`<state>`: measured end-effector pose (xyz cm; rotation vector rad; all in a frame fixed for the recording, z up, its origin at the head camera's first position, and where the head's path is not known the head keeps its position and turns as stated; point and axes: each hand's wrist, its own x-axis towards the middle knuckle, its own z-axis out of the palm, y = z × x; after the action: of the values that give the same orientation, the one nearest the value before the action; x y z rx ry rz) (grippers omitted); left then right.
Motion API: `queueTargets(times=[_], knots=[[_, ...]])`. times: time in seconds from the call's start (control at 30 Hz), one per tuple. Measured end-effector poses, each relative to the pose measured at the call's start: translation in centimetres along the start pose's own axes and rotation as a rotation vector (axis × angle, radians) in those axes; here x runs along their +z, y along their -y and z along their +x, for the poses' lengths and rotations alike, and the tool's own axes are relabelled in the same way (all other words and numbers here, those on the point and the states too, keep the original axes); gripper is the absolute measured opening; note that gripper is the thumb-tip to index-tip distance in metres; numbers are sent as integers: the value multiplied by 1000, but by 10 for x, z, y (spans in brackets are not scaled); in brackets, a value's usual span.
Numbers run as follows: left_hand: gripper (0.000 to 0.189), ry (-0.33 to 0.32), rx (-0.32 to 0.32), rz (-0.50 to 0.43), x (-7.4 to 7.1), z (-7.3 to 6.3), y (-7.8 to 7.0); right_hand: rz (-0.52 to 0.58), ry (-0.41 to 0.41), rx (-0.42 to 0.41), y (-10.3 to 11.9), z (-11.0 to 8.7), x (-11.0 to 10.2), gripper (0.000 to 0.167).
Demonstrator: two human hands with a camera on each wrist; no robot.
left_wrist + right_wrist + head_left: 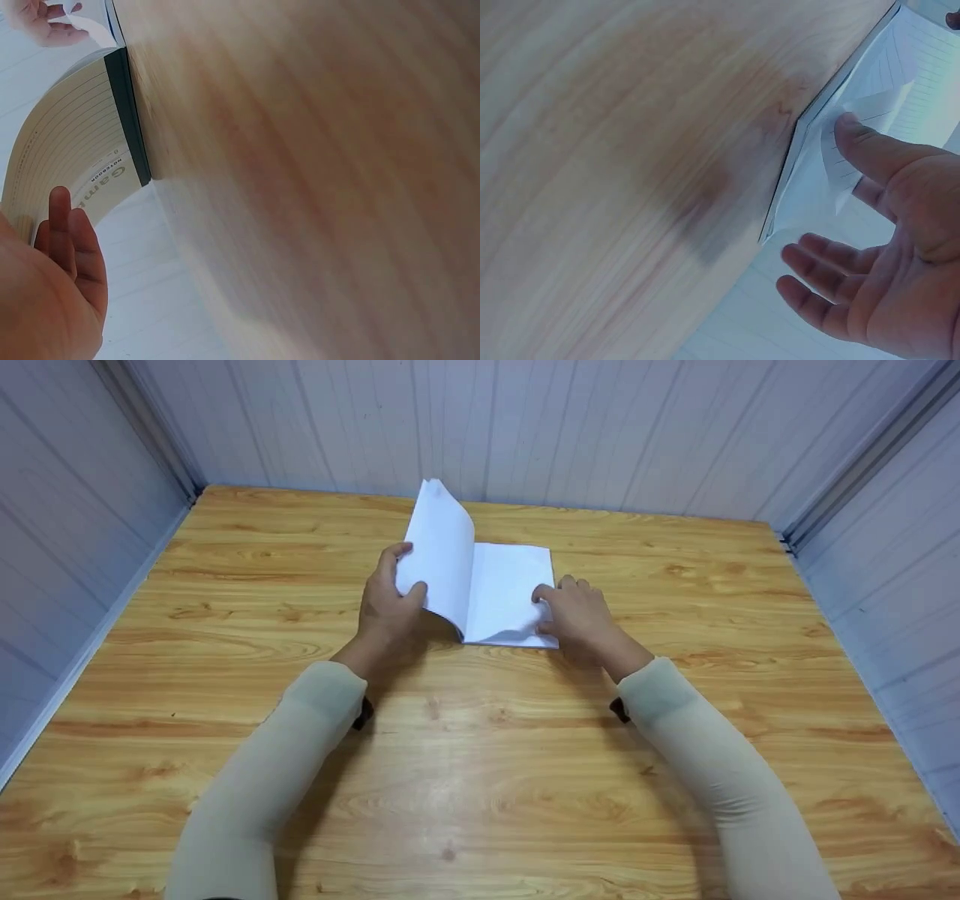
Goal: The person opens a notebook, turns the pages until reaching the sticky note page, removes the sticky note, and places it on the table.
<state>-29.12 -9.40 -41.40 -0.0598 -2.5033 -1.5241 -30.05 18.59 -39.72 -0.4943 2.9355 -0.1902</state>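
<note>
One left hand [385, 601], one right hand [581, 613], on one white-paged notebook [508, 585]

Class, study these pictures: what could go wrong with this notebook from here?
First, the page bent up at the right hand might crease or tear if pulled hard. Second, the raised half of the notebook, curved in the left hand, could flop over if that grip loosens.
</note>
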Motion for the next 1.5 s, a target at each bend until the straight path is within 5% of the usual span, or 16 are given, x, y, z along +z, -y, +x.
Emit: queueTargets(times=[0.43, 0.63, 0.87, 1.03, 1.27, 1.5], knots=[[57, -1, -4, -28, -1, -1, 2, 172, 28, 13, 0, 2, 0, 41], [57, 5, -24, -22, 0, -1, 2, 274, -60, 15, 2, 4, -1, 35], [57, 7, 1, -26, 2, -2, 3, 517, -118, 186, 9, 5, 0, 70], [57, 4, 3, -12, 2, -1, 2, 564, -128, 242, 15, 3, -3, 61], [57, 17, -38, -18, 1, 0, -1, 589, -151, 108, 25, 0, 1, 50], [57, 15, -33, -11, -1, 0, -1, 550, -41, -38, 34, 0, 6, 57]])
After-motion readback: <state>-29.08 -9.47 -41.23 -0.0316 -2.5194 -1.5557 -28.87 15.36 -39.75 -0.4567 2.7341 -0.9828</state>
